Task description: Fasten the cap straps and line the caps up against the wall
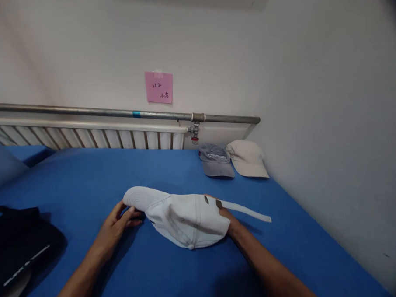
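A white baseball cap [188,219] is held on its side above the blue sheet, its brim to the left and its crown button toward me. My left hand [122,219] pinches the brim's edge between thumb and fingers. From the right, my right hand [224,211] reaches in at the cap's back opening; most of its fingers are hidden inside or behind the fabric. The cap's back strap [248,211] hangs loose to the right, unfastened from its metal buckle [219,203].
A grey-blue cap [214,158] and a beige cap [247,157] lie at the far right near the wall. Black visor caps [25,248] lie at the left. Behind the blue sheet [120,169] run a white radiator [141,139] and a metal pipe [101,111] with a valve [195,131].
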The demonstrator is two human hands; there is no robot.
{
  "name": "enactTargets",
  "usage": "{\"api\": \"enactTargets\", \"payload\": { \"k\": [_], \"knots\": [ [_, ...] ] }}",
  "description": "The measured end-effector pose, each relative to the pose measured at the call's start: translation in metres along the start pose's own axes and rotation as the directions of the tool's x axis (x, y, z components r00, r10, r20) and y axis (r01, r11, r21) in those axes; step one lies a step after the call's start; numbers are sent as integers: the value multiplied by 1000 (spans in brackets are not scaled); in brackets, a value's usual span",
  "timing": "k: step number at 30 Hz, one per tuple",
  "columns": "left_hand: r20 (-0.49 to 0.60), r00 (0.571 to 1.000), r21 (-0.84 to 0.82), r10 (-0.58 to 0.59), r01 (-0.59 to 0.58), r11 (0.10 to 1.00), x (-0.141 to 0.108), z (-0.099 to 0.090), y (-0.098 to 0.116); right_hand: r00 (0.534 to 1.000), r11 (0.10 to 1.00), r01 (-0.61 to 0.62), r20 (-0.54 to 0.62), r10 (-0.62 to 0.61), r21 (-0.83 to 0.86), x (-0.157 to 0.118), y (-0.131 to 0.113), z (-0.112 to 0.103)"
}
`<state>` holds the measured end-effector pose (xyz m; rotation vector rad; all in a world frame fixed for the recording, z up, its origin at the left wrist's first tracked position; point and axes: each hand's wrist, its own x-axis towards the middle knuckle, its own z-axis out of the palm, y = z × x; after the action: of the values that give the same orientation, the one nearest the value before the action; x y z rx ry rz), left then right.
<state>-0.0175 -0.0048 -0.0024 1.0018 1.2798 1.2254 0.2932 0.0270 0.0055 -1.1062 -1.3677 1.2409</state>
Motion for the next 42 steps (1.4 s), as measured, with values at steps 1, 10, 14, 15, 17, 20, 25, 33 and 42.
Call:
{"api": "enactTargets", "payload": {
  "k": [1, 10, 14, 15, 17, 20, 25, 33, 42],
  "knots": [
    [-20, 999, -9, -27, 26, 1000, -1, 1, 1, 999, 998, -22, 31, 20, 54, 0, -4, 3],
    [-101, 994, -421, 35, -75, 904, -6, 13, 14, 955, 959, 282, -101, -281, 3, -28, -41, 47],
    [-118, 987, -265, 107, -135, 955, -6, 12, 12, 863, 868, 459, -136, -486, -189, -35, -33, 62],
    [-108, 983, -188, 151, -170, 967, -6, 11, 11, 835, 834, 502, -121, -537, -230, -36, -29, 64],
    [-59, 965, -49, 257, -260, 964, -9, 10, 10, 784, 768, 570, -84, -614, -294, -37, -22, 65],
    [46, 922, 127, 384, -387, 913, -16, 7, 12, 748, 693, 616, 1, -664, -374, -41, -14, 64],
    [310, 796, 353, 520, -604, 715, -34, 11, 24, 757, 638, 626, 155, -634, -448, -52, -17, 58],
    [652, 683, 407, 329, -681, 608, -42, 13, 36, 654, 426, 747, 446, -611, -511, -45, -24, 49],
    [495, 840, 287, 223, -400, 871, -38, -6, 35, 720, 497, 678, 353, -598, -542, -42, -27, 32]
  ]
}}
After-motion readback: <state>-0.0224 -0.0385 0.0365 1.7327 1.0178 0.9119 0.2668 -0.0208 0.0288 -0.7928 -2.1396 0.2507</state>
